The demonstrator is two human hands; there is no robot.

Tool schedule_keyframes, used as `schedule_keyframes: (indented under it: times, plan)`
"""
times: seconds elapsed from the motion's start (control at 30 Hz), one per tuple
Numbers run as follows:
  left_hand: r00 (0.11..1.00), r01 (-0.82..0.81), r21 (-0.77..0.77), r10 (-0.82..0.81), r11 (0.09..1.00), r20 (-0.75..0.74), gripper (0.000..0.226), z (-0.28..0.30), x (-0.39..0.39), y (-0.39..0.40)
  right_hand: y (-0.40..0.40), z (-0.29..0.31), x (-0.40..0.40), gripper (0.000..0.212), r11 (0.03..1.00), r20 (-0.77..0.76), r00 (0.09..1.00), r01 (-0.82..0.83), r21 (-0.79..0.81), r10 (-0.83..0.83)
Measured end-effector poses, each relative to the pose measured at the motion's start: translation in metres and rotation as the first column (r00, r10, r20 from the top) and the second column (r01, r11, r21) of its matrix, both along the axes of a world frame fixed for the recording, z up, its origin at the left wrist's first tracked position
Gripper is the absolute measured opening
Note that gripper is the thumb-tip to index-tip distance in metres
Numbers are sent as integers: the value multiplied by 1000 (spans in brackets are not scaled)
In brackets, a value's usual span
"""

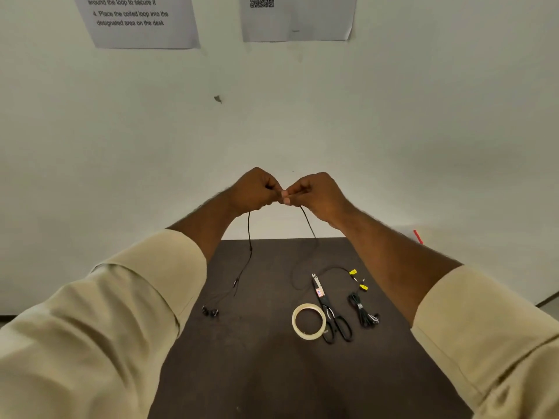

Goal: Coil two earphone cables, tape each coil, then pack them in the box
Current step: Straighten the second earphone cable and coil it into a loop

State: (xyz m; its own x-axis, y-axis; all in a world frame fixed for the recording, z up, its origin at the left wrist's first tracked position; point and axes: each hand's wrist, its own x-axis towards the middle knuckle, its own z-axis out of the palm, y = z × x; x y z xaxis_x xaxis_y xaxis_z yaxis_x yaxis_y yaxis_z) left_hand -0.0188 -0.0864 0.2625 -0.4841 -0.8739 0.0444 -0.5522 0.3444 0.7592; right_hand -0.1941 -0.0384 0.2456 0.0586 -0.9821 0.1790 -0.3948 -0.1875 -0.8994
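Note:
Raised in front of the wall, my left hand (pixel 255 190) and my right hand (pixel 314 195) meet knuckle to knuckle, and each pinches a thin black earphone cable (pixel 250 237). One strand hangs from the left hand down to the earbuds (pixel 210 312) on the dark table (pixel 257 358). The other strand drops from the right hand and curves across the table toward a yellow-tagged end (pixel 352 272). A second earphone cable (pixel 364 313) lies bundled at the right of the table.
A roll of pale tape (pixel 308 321) lies beside black scissors (pixel 331 313) on the right half of the table. Printed sheets (pixel 136 21) hang on the wall above. A red object (pixel 418 236) lies on the floor at the right.

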Motion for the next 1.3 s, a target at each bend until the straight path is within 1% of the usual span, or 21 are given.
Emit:
schedule_keyframes:
  times: [0.07,0.17,0.27,0.37,0.43,0.5,0.57,0.6,0.67,0.7,0.77,0.8,0.83,0.87,0.93,0.97,1.03,1.1,1.17,1.2,1.3]
  plan:
    - [999,10,51,-8,999,-37,18,-2,3,3,-3,1,1,16,1000,-80,997,-14,-18,13]
    - [996,66,118,-58,991,-73,21,-3,6,6,-4,4,-3,4,997,-247,968,-64,-48,50]
    - [993,117,123,-111,986,-48,22,1,19,2,-3,6,-13,2,994,-364,931,-39,-106,-2]
    - [996,55,140,-43,989,-81,20,6,51,-11,-5,8,-38,2,985,-403,910,28,-173,-97]
    - [994,15,173,4,985,-108,18,7,78,-20,-4,7,-62,2,980,-413,898,82,-183,-153]
    - [995,3,183,16,983,-103,17,8,96,-25,-1,5,-82,9,977,-403,896,131,-166,-188]
    - [997,-1,151,12,988,-73,14,9,96,-24,0,1,-86,18,976,-427,882,146,-159,-202]
    - [998,0,132,9,991,-62,15,10,90,-22,-2,-1,-84,20,978,-439,877,136,-158,-193]
    - [998,8,112,-2,994,-56,18,11,73,-16,-4,-7,-75,12,986,-423,891,129,-108,-163]
    - [998,18,111,-11,994,-63,18,12,65,-13,-3,-9,-69,13,989,-409,901,130,-64,-145]
    - [996,49,124,-39,991,-81,19,13,51,-8,2,-12,-57,50,990,-369,923,134,39,-110]
    - [995,66,130,-56,989,-84,20,13,45,-5,4,-12,-49,63,990,-339,935,129,54,-103]
    - [994,84,129,-74,988,-76,20,13,39,-3,7,-11,-39,69,993,-297,951,104,49,-85]
    - [994,100,124,-93,987,-60,19,12,32,-1,8,-9,-27,70,997,-249,967,62,38,-51]
    - [992,121,118,-118,986,-33,12,12,20,3,8,-7,-5,68,1000,-207,978,-14,18,18]
    - [992,129,120,-126,984,-33,11,13,15,5,8,-7,3,68,1000,-238,971,-12,15,15]
    - [991,135,120,-132,984,-31,15,14,8,8,4,-7,10,63,998,-371,927,60,-18,-62]
    - [991,132,119,-130,984,-28,17,17,6,10,1,-8,8,46,988,-471,870,109,-112,-149]
    - [991,129,137,-124,982,-46,16,18,7,11,-1,-10,4,29,977,-495,847,121,-175,-194]
    - [991,128,146,-121,981,-56,16,19,7,11,-3,-10,2,26,974,-504,839,119,-194,-203]
    - [992,97,142,-84,985,-90,15,18,12,11,-7,-7,-11,35,967,-546,809,106,-231,-219]
